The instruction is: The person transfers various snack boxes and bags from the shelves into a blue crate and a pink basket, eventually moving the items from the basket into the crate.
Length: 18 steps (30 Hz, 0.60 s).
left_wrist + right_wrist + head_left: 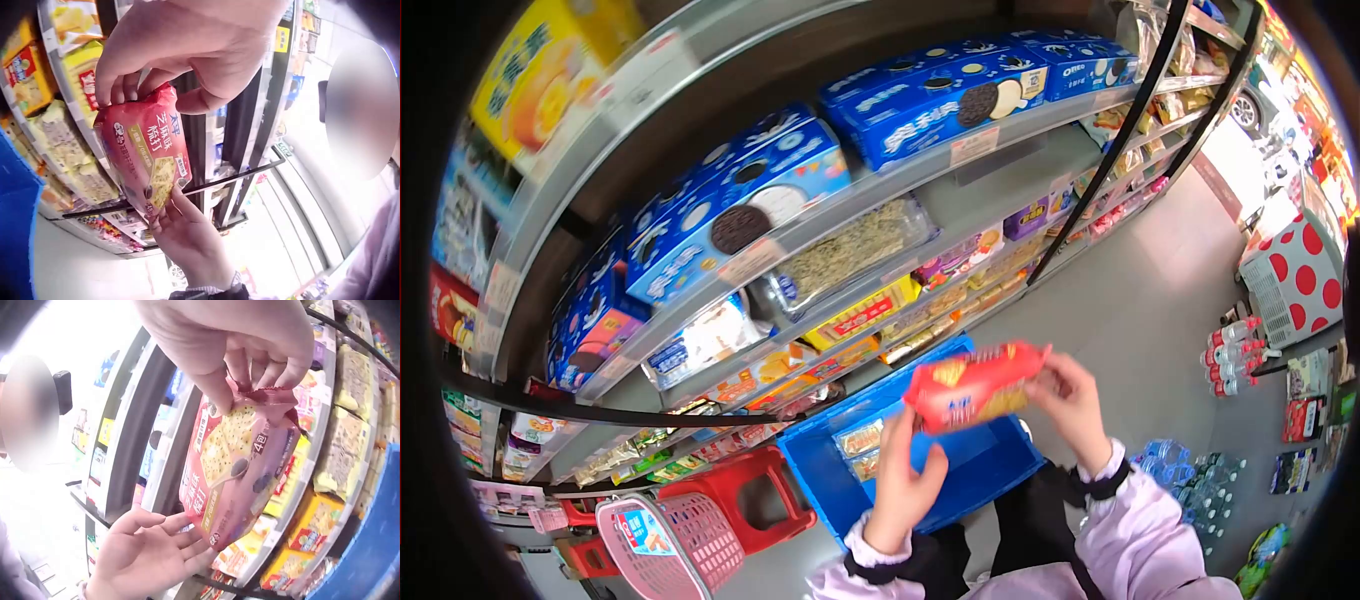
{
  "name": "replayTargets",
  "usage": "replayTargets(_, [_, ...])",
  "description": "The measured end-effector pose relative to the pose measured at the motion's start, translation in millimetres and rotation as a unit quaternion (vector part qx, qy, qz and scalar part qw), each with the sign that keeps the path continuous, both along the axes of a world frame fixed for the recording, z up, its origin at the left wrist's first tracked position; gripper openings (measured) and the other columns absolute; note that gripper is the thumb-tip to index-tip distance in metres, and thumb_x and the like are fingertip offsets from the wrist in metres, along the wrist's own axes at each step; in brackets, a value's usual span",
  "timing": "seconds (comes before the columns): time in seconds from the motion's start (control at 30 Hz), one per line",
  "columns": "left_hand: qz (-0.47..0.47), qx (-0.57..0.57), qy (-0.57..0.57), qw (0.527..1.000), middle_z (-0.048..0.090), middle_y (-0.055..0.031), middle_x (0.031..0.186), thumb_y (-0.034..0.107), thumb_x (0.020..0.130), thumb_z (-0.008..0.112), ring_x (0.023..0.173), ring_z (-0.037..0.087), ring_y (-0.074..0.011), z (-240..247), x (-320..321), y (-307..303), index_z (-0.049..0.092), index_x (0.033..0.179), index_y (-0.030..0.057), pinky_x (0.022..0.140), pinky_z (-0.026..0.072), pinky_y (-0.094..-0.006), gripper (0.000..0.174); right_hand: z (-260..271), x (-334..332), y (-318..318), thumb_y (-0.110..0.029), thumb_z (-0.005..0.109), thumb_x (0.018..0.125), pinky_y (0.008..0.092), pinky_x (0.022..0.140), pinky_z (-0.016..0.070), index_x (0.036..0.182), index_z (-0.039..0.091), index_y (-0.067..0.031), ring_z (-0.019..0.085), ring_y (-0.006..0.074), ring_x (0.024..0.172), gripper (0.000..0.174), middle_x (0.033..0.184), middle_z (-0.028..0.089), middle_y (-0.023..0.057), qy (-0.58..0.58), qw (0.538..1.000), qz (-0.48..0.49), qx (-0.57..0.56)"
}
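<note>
A red packet of sesame crackers (975, 385) is held up in front of the body, above a blue crate (820, 495). My right hand (1068, 400) pinches its crimped end; in the right wrist view the right thumb and fingers (275, 369) close on that wrapper edge. At the packet's other end, my left hand (908, 480) touches the wrapper with its fingertips, the thumb standing apart. In the right wrist view the left hand (147, 553) lies under the packet's lower end with relaxed fingers. Chinese lettering and pictured crackers show on the packet (147, 144).
Shelves with blue Oreo boxes (940, 105) and other packaged snacks curve along the left and front. Flat packs (860, 440) lie inside the crate. A red stool (750, 500) and a pink basket (670, 545) stand left of it. Bottles (1165, 465) stand at right.
</note>
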<state>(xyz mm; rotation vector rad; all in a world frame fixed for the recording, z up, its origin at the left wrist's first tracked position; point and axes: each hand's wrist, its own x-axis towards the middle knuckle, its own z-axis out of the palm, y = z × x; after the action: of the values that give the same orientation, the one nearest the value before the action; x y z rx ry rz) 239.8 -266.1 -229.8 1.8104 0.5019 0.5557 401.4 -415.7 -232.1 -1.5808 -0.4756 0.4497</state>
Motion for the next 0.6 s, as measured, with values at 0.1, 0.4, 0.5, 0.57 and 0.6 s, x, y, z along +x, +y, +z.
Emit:
replayTargets(0.1, [0.019, 0.064, -0.047, 0.997, 0.046, -0.0197, 0.107, 0.0, 0.071, 0.054, 0.1, 0.047, -0.0309, 11, 86, 13, 0.037, 0.119, -0.0049, 0.087, 0.0377, -0.0349, 0.052, 15, 89, 22, 0.0, 0.063, 0.074, 0.0229, 0.078, 0.0439, 0.111, 0.051, 0.002, 0.055, 0.0107, 0.088, 0.039, 0.097, 0.055, 0.0057, -0.038, 0.998, -0.007, 0.045])
replayTargets(0.4, [0.031, -0.106, -0.092, 0.99, 0.05, -0.0146, 0.107, -0.004, 0.074, 0.044, 0.099, 0.051, -0.0196, 11, 252, 67, 0.035, 0.119, -0.0078, 0.086, 0.0397, -0.0292, 0.046, 11, 258, 111, -0.004, 0.059, 0.077, 0.0224, 0.064, 0.0472, 0.107, 0.052, 0.0046, 0.057, 0.0118, 0.076, 0.032, 0.085, 0.06, 0.0089, -0.125, 0.989, 0.067, 0.05])
replayTargets(0.5, [0.071, -0.097, -0.094, 0.988, 0.051, -0.0143, 0.107, -0.004, 0.074, 0.044, 0.098, 0.051, -0.0186, 7, 253, 70, 0.036, 0.118, -0.0074, 0.085, 0.0404, -0.0283, 0.045, -1, 266, 124, -0.004, 0.059, 0.076, 0.0234, 0.061, 0.0476, 0.103, 0.053, 0.0058, 0.058, 0.0129, 0.075, 0.029, 0.085, 0.061, 0.0098, -0.047, 0.993, 0.094, 0.049])
replayTargets(0.57, [0.075, -0.095, -0.085, 0.989, 0.049, -0.015, 0.109, -0.004, 0.074, 0.045, 0.101, 0.049, -0.0195, 9, 254, 68, 0.033, 0.12, -0.0067, 0.088, 0.0382, -0.0299, 0.048, -6, 272, 131, -0.003, 0.06, 0.076, 0.0249, 0.06, 0.048, 0.101, 0.054, 0.0065, 0.059, 0.0143, 0.075, 0.028, 0.085, 0.061, 0.0106, -0.068, 0.991, 0.099, 0.065])
replayTargets(0.6, [0.077, -0.084, -0.09, 0.989, 0.048, -0.0152, 0.11, -0.004, 0.073, 0.045, 0.102, 0.049, -0.0197, 8, 256, 68, 0.031, 0.122, -0.0063, 0.089, 0.0374, -0.0303, 0.05, -8, 274, 134, -0.004, 0.06, 0.076, 0.0251, 0.06, 0.0481, 0.101, 0.054, 0.0064, 0.059, 0.0145, 0.076, 0.028, 0.085, 0.061, 0.0107, -0.075, 0.989, 0.1, 0.079])
